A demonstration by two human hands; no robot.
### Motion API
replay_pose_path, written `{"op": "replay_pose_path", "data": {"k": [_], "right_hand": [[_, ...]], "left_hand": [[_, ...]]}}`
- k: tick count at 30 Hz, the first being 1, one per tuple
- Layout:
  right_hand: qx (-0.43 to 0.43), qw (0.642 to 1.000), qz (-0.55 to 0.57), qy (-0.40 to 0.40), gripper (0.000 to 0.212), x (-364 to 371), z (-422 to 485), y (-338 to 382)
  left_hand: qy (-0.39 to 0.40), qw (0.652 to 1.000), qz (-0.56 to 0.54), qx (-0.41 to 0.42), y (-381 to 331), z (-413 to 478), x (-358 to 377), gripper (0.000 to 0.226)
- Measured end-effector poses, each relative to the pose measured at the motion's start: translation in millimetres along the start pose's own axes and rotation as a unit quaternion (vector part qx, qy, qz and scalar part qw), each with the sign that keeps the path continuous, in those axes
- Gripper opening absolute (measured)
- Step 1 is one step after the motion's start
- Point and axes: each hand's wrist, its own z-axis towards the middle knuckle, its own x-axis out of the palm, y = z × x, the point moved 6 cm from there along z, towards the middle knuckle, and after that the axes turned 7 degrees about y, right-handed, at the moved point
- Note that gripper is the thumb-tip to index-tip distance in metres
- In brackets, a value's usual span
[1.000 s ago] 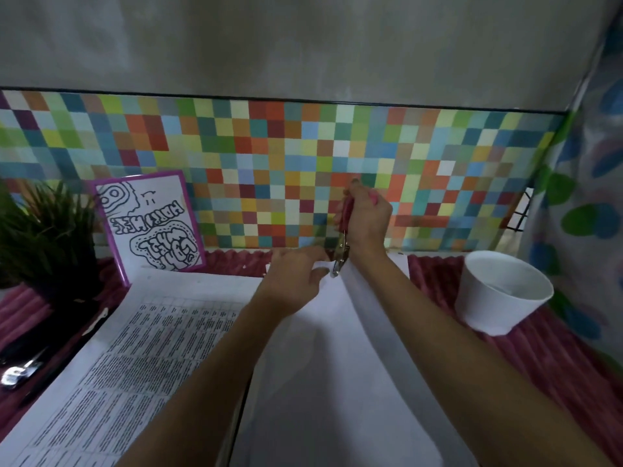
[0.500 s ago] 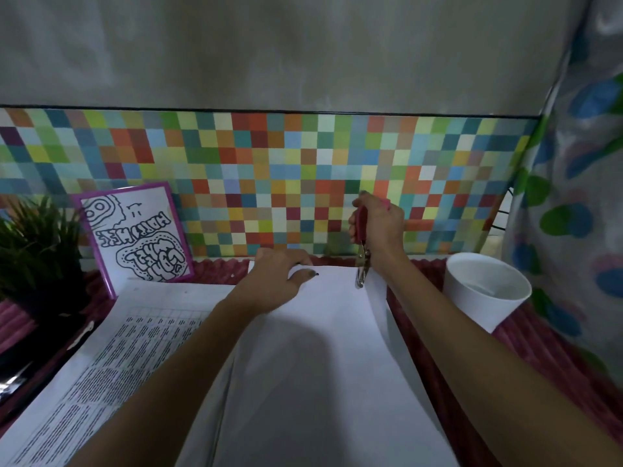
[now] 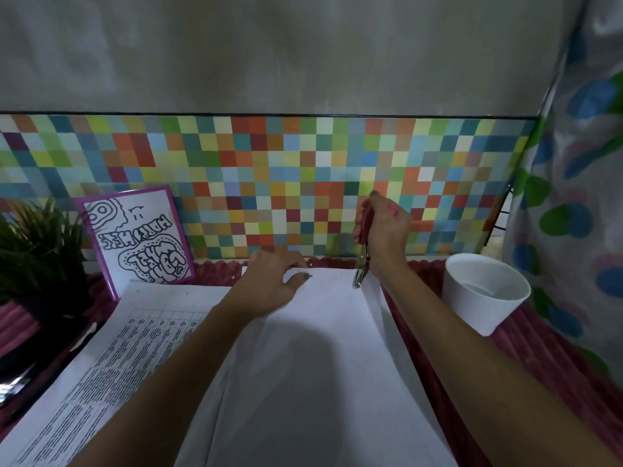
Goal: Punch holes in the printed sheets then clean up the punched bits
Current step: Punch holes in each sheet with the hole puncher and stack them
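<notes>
Since a second ago the sheet [image 3: 320, 348] has gone from lifted and bowed to lying nearly flat, and the left hand [image 3: 273, 278] has slid away from the hole punch [image 3: 362, 264], which now sits nearer the right end of the far edge. The sheet lies blank side up on the worktop [image 3: 556, 382], overlapping the printed sheets [image 3: 118, 348] to its left, with a white cup [image 3: 482, 298] standing apart on the right. Paper this thin is likely light, limp and quick to skid or buckle, so it probably wants pinning close to the edge being punched, not holding by a corner. The left hand does that: palm down, fingers [image 3: 288, 260] straight and spread near the far edge, thumb on the paper. The right hand [image 3: 384, 230] is raised with the wrist bent, its fingers wrapped round the pink handles, the metal jaws pointing down at the sheet's edge; whether they are squeezed fully closed cannot be told.
</notes>
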Motion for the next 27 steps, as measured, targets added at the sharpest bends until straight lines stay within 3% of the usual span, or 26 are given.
{"op": "replay_pose_path", "data": {"k": [4,12,27], "right_hand": [[-0.017,1.0,0.001,-0.012,0.038,-1,0,1],[-0.01,0.999,0.015,-0.029,0.028,-7,-4,-1],[-0.063,0.997,-0.029,-0.029,0.039,2,-9,0]], "left_hand": [[-0.02,0.998,0.057,0.032,-29,9,13,0.031],[-0.04,0.999,0.019,0.026,-40,15,30,0.02],[-0.029,0.999,0.008,0.017,-44,12,32,0.019]]}}
